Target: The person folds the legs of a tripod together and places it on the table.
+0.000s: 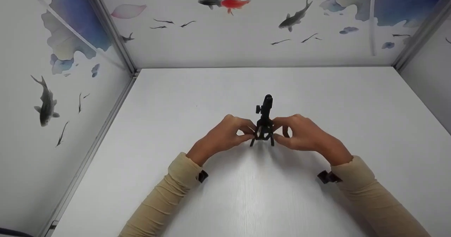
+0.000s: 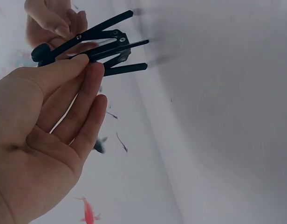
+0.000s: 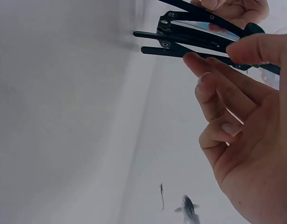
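Observation:
A small black tripod stands upright on the white table, its legs drawn fairly close together. From the left side, my left hand pinches one of its legs between thumb and fingertips. My right hand does the same from the right, thumb and index finger on another leg. Hinged braces between the legs show in the left wrist view. A round knob sticks out near the leg tops in the right wrist view. Each hand's remaining fingers are bent loosely beside the tripod.
The white table runs back to a white wall printed with fish and petals. Another printed wall rises at the left, and a third stands at the right. Grey metal strips line the corners.

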Demonstrator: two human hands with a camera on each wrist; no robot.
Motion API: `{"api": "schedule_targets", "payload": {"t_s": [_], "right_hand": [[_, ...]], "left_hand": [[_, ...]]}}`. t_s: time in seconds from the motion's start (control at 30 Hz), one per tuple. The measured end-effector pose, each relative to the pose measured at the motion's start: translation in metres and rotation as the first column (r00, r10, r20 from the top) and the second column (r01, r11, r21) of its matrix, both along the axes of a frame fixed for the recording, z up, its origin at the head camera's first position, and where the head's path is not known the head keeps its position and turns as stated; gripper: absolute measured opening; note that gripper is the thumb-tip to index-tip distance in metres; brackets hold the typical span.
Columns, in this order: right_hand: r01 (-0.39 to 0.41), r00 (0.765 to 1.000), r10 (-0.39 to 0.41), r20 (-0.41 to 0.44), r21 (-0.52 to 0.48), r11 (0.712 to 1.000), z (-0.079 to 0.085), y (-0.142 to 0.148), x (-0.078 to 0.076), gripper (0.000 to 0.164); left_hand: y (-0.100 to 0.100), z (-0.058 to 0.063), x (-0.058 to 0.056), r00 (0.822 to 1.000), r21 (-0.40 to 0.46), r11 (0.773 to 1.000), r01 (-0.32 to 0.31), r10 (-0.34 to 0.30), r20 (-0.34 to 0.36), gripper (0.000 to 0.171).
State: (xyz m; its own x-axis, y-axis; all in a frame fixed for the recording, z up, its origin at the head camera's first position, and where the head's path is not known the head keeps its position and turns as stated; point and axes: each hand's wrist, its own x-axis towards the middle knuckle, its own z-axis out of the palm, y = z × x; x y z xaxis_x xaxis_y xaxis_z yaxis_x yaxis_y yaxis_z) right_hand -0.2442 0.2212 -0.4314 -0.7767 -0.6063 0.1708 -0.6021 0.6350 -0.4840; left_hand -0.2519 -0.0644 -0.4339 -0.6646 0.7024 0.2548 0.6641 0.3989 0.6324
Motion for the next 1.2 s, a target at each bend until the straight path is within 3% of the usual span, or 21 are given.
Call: {"api": "schedule_targets", "payload": {"t_s": [0.13, 0.33, 0.7, 1.2], "right_hand": [[-0.042, 0.999, 0.040, 0.037, 0.036, 0.998, -0.008, -0.006, 0.000, 0.024], [-0.062, 0.998, 0.062, 0.034, -0.005, 0.998, -0.016, -0.010, 0.000, 0.019], [-0.057, 0.997, 0.059, 0.054, -0.039, 0.998, -0.016, -0.012, 0.000, 0.015], [-0.062, 0.998, 0.063, 0.013, -0.052, 0.997, -0.015, -0.014, 0.002, 0.012]], "left_hand": [[0.001, -0.005, -0.002, 1.000, 0.023, 1.000, 0.009, -0.009, -0.010, 0.017], [0.003, -0.009, -0.002, 0.999, 0.052, 0.998, 0.017, -0.016, -0.031, 0.016], [0.007, -0.012, 0.000, 0.997, 0.062, 0.998, -0.009, 0.014, -0.078, 0.015], [0.010, -0.013, 0.003, 0.988, 0.028, 0.998, -0.051, 0.055, -0.147, 0.015]]}}
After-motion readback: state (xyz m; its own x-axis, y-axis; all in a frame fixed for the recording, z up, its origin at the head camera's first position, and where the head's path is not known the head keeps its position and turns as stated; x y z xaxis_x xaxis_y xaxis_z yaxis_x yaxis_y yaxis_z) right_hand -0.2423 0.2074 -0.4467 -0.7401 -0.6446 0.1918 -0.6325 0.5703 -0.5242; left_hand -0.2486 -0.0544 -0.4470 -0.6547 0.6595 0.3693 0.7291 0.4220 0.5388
